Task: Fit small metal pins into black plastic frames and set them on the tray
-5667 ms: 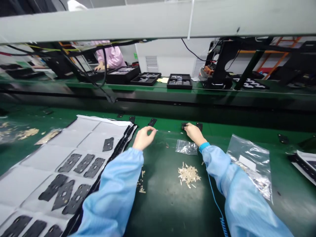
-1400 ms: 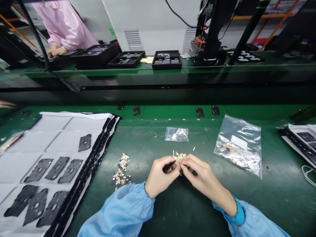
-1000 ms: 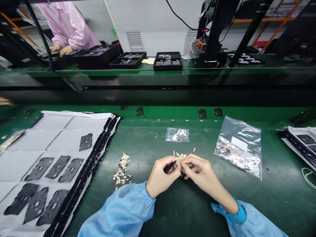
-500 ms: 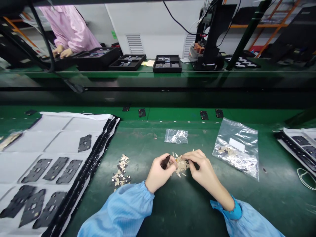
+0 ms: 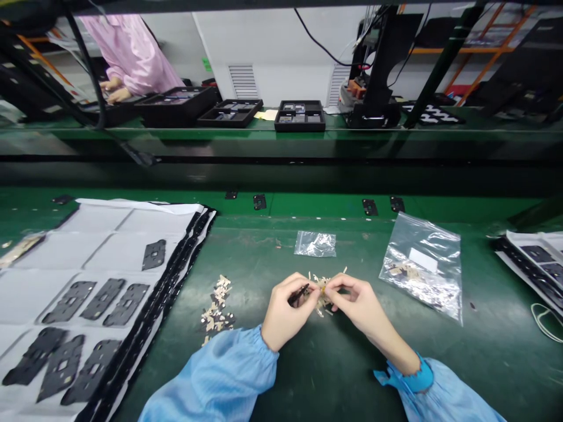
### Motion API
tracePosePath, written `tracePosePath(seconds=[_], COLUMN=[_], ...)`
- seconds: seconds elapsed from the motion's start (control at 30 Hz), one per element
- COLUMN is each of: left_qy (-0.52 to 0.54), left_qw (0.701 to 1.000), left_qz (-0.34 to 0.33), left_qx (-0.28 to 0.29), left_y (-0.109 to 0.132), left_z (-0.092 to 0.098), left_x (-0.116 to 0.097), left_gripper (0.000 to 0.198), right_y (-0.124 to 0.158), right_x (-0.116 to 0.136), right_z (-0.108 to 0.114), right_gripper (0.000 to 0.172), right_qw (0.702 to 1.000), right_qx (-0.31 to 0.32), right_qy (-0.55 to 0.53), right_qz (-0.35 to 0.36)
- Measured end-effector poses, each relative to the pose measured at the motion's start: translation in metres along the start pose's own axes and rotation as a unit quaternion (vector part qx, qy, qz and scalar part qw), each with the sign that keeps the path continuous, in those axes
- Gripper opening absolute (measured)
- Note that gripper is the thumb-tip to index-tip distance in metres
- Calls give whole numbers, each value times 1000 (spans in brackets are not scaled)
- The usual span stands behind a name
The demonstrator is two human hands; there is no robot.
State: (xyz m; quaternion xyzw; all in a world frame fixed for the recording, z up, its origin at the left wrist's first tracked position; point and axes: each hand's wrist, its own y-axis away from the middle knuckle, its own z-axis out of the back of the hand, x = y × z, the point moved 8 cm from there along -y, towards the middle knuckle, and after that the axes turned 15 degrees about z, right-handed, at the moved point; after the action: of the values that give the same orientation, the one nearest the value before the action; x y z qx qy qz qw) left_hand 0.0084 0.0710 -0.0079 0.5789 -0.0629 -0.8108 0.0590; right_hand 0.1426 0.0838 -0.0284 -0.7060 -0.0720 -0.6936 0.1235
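Note:
My left hand [image 5: 288,312] pinches a slim black part [image 5: 299,295] between thumb and fingers. My right hand [image 5: 355,302] meets it from the other side, its fingertips closed on a tiny tan strip [image 5: 324,289] at the black part's tip. Just under both hands lies a loose pile of beige strips [image 5: 323,302], partly hidden by my fingers. A second small pile of beige strips mixed with dark bits [image 5: 216,305] sits to the left of my left hand.
A grey sheet [image 5: 65,252] with several black plates lies at the left. Clear plastic bags [image 5: 422,269] [image 5: 315,243] lie ahead. Further away, a person in a pink sleeve [image 5: 132,53] works at black trays [image 5: 299,116] on a raised shelf.
My right hand has lifted slightly off the pile, and its fingertips have moved up toward the black part's tip. The view has shifted a little. The co-worker's hands have moved slightly right.

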Motion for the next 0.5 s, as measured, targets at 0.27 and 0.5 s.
tracePosePath(seconds=[0.27, 0.5], left_qy=[-12, 23], left_qw=[999, 998], left_qz=[-29, 59], left_qx=[-15, 29], left_y=[6, -2], left_z=[0, -2], left_x=[-4, 8], left_gripper=[11, 10], right_y=[3, 3], right_x=[8, 8], right_z=[-9, -13], right_gripper=[13, 15], right_qw=[999, 998], right_qx=[33, 47], right_qy=[-12, -44], right_qz=[23, 20])
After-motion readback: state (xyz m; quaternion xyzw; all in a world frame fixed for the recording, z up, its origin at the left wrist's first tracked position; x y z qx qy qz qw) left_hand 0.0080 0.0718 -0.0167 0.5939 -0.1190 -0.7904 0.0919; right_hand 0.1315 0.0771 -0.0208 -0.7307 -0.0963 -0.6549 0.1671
